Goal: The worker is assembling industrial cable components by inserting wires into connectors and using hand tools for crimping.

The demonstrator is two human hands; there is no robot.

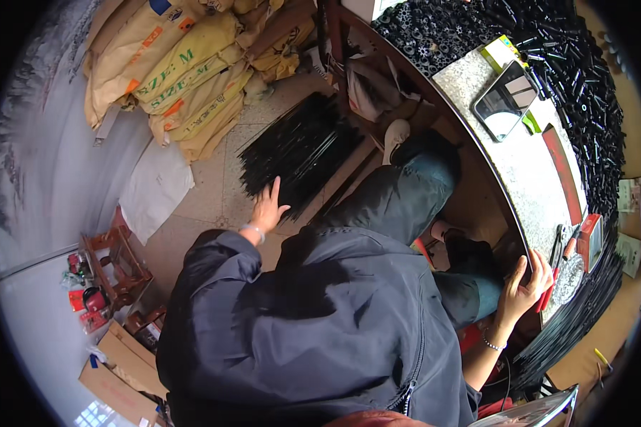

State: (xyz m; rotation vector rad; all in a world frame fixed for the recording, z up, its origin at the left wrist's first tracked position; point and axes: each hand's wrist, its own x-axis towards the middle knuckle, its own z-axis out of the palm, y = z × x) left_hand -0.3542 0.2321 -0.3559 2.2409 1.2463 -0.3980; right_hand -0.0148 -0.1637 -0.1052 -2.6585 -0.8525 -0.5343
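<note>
My left hand (266, 212) reaches out with fingers apart and nothing in it. It is at the near edge of a bundle of thin black rods (299, 153) lying low on my left; whether the fingertips touch the rods I cannot tell. On the other side, my right hand (525, 290) rests at the rim of the curved worktable (502, 188), thumb and fingers apart. Close to its fingers lie red-handled pliers (554, 276) and another hand tool (570, 246).
A smartphone (506, 101) lies on the tabletop, beside heaps of small black parts (570, 78). More long black rods (577, 320) lie at the table's near right. Stacked yellow sacks (185, 78) stand far left. A wooden stool (124, 263) and cardboard boxes (121, 381) are at the near left.
</note>
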